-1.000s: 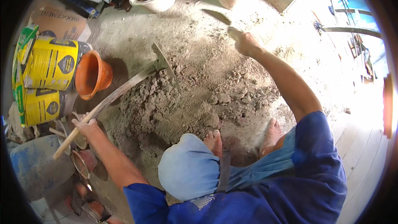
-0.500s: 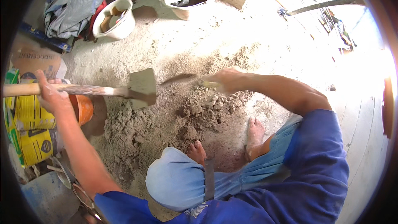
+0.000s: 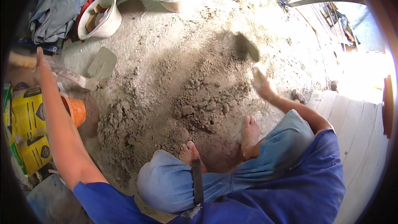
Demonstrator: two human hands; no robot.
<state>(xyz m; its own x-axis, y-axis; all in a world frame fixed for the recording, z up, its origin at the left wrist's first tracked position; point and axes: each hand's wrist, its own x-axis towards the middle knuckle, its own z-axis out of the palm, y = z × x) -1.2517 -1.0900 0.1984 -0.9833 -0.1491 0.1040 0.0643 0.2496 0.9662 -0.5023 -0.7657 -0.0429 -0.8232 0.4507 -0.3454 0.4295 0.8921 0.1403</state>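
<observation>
Crumbly grey mix (image 3: 199,108) lay heaped on the floor (image 3: 145,29) right in front of our bare feet (image 3: 251,132). Our left hand (image 3: 44,71) had its fingers wrapped round the handle of the hoe (image 3: 103,63), blade out left. Our right hand (image 3: 264,88), pretty blurry tbh, gripped the trowel (image 3: 247,47), blade pointing away from us.

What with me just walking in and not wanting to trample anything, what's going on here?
A barefoot person is low beside a crumbly grey heap. Their left hand holds a hoe by its wooden handle, the blade left of the heap. Their right hand grips a trowel toward the heap's far right; blur hides whether its blade touches anything. Yellow bags and an orange bucket stand at the left.
</observation>
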